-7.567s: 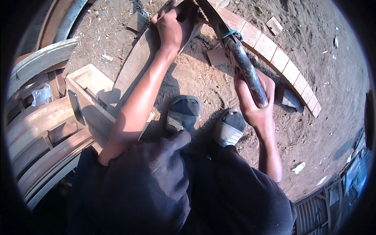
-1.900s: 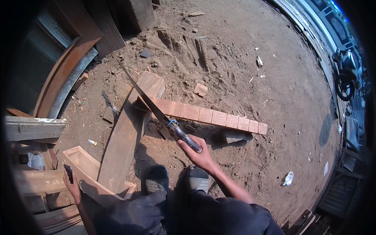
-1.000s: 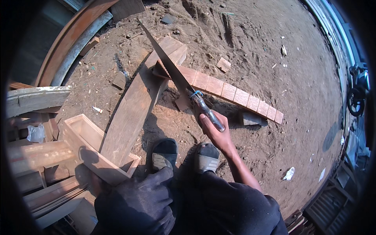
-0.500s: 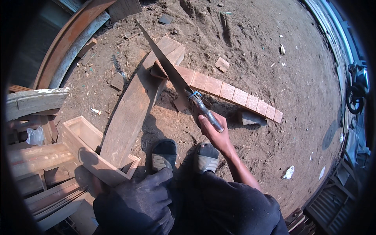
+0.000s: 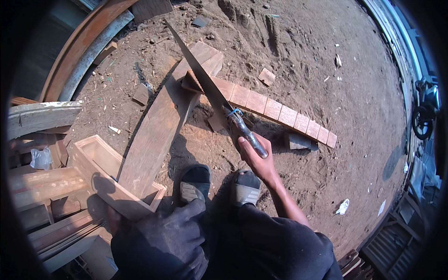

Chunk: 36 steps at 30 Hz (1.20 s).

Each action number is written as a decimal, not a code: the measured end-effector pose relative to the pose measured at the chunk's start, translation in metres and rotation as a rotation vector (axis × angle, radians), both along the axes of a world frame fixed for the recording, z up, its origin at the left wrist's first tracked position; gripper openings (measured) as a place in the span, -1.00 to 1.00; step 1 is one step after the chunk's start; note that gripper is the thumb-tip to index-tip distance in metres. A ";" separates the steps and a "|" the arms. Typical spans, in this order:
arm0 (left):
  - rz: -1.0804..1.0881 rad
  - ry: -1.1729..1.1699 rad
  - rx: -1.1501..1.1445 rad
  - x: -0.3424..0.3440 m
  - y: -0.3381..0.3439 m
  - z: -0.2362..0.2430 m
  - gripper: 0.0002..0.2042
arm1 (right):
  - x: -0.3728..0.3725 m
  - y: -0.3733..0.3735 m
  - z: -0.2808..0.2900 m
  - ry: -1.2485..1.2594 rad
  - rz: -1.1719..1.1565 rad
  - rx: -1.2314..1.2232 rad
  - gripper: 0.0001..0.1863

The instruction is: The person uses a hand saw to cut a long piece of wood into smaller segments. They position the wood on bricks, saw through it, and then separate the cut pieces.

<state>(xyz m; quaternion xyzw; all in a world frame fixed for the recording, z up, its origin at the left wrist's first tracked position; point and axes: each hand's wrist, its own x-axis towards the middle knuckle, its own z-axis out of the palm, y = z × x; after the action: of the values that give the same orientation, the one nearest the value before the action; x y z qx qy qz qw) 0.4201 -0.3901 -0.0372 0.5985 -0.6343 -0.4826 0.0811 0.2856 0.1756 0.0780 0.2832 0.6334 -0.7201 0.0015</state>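
Observation:
My right hand (image 5: 255, 156) is closed around the dark, worn handle of a handsaw (image 5: 200, 72). A blue tie wraps the saw where handle meets blade. The blade slants up and to the left, crossing over the near end of a long wooden strip (image 5: 275, 111) marked with several crosswise lines. That strip's left end rests by a thick wooden plank (image 5: 154, 123), and its right part lies on a small block (image 5: 298, 141). Whether the teeth touch the wood I cannot tell. What seems to be my left hand (image 5: 112, 217) is in shadow beside my knee, near a wooden box frame (image 5: 112, 186); its fingers are hidden.
The plank's near end sits inside the box frame. Stacked timber (image 5: 51, 186) and a clear plastic bag (image 5: 41, 159) lie at left, with curved boards (image 5: 77, 51) beyond. Loose offcuts (image 5: 266, 76) dot the sandy ground. A motorcycle (image 5: 425, 109) stands far right. My sandalled feet (image 5: 246, 186) are below the saw.

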 end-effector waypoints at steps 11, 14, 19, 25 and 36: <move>-0.043 0.018 -0.001 -0.030 -0.015 0.003 -0.61 | 0.001 -0.001 -0.004 0.006 -0.021 0.011 -0.68; -0.046 0.012 0.006 -0.027 -0.013 0.001 -0.61 | 0.002 0.000 -0.004 0.021 -0.019 -0.014 -0.69; -0.025 0.004 0.005 -0.010 -0.008 0.000 -0.61 | 0.002 0.000 -0.005 0.009 -0.017 -0.027 -0.69; 0.003 -0.013 0.017 0.011 0.005 -0.001 -0.62 | 0.002 0.001 -0.006 0.008 -0.006 0.024 -0.70; 0.008 -0.013 0.023 0.012 0.006 -0.006 -0.62 | 0.003 0.000 -0.011 0.018 -0.021 0.003 -0.74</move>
<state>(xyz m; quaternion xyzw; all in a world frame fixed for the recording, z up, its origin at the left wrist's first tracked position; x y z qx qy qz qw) 0.4320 -0.3839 -0.0430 0.6050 -0.6268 -0.4856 0.0718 0.2889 0.1752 0.0671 0.2834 0.6314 -0.7217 -0.0120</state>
